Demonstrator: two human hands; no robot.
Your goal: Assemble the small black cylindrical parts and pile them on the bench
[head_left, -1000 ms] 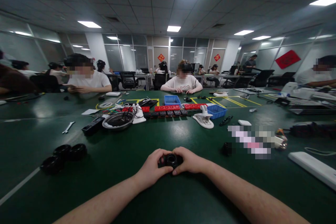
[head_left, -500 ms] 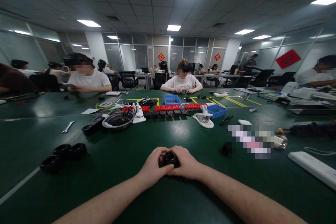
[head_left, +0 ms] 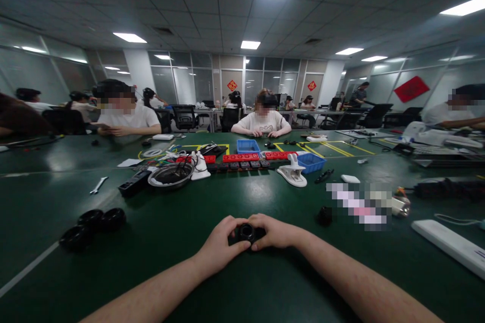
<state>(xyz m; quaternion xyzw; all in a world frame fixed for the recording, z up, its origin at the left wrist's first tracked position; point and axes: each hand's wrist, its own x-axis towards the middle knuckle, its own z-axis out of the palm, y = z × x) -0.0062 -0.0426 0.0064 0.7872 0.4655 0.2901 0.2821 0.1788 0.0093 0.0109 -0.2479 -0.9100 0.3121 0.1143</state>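
Part point(head_left: 247, 238) between left hand point(head_left: 219, 243) and right hand point(head_left: 274, 231), both grasping its sides, toward the worktop's point(head_left: 170, 232) near edge. It is round, black and glossy, with a central opening. Three black rings point(head_left: 93, 221) lie toward the left edge; one wrench point(head_left: 99, 185) lies beyond them.

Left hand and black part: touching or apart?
Touching. The head view shows the left hand curled against the side of the black part, with the thumb at its near edge.
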